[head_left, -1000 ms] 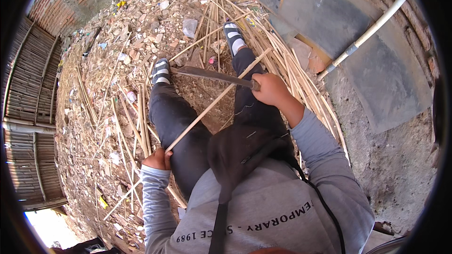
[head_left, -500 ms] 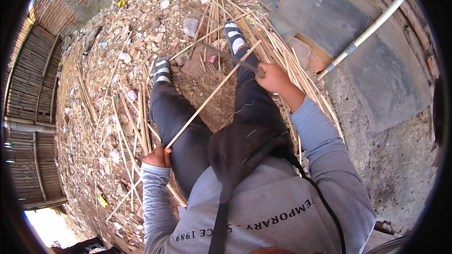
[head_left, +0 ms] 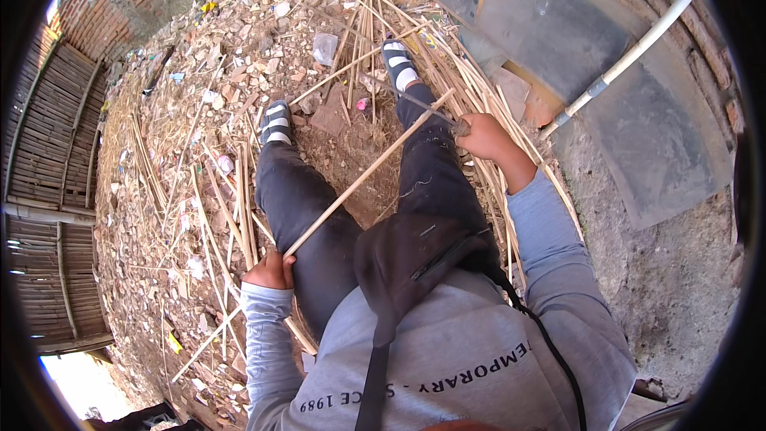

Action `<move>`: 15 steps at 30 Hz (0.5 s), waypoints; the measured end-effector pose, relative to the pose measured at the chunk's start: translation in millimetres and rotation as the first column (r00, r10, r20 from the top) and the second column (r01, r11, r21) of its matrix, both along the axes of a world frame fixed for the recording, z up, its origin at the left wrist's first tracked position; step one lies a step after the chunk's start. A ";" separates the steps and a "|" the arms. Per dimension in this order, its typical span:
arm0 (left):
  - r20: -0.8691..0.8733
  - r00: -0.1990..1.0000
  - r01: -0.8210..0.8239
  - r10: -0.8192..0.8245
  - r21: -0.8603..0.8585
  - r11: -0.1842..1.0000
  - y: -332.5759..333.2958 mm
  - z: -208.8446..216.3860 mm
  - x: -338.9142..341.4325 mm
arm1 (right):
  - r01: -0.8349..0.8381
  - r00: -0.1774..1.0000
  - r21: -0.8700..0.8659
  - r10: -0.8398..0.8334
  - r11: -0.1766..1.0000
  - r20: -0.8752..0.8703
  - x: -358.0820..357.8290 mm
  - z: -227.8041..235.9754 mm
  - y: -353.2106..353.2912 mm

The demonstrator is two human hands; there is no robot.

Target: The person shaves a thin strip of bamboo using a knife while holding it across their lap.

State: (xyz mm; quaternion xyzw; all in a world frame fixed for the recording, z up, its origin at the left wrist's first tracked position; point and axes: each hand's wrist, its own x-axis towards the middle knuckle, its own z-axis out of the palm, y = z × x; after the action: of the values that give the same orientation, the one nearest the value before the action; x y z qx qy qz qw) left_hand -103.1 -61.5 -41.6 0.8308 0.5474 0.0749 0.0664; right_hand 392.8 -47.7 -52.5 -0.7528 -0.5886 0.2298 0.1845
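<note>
My left hand [head_left: 271,270], beside my left thigh, is closed round the near end of a long pale bamboo strip [head_left: 359,181]. The strip slants away to the right over both legs, its far end above my right knee. In my right hand [head_left: 485,137] is the handle of a long knife [head_left: 415,100] with a thin dark blade. That blade points to the far left and crosses the strip close to its far end. Whether its edge touches the strip I cannot tell.
Bamboo strips lie in a pile [head_left: 471,84] along my right leg, with another bundle [head_left: 242,199] left of my left leg. Rubble and litter [head_left: 239,72] cover the ground. Dark panels [head_left: 558,24] and a pale pole [head_left: 630,56] stand at the right; a woven bamboo wall [head_left: 52,128] is at the left.
My right hand and the knife have moved right and slightly nearer along the strip's far end. That end has also shifted a little right and nearer. My left hand keeps its hold.
</note>
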 end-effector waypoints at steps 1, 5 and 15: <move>-0.023 1.000 0.005 -0.004 0.006 1.000 0.0 3.4 0.7 | 0.067 0.997 0.001 -0.067 0.998 -0.035 1.5 -1.4 2.2; -0.066 0.998 -0.007 0.007 -0.009 1.000 0.0 4.5 0.6 | 0.050 0.996 0.104 -0.057 0.993 0.063 -23.0 -8.4 -1.4; -0.046 0.999 -0.010 0.010 -0.006 1.000 2.7 5.2 -0.1 | 0.161 0.981 0.102 -0.171 0.982 0.096 -1.6 -11.1 1.9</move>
State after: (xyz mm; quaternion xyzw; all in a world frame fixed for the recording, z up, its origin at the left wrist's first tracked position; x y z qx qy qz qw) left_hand -103.2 -58.8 -36.4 0.8293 0.5534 0.0542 0.0561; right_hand 391.2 -45.8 -63.6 -0.8008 -0.5425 0.1463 0.2072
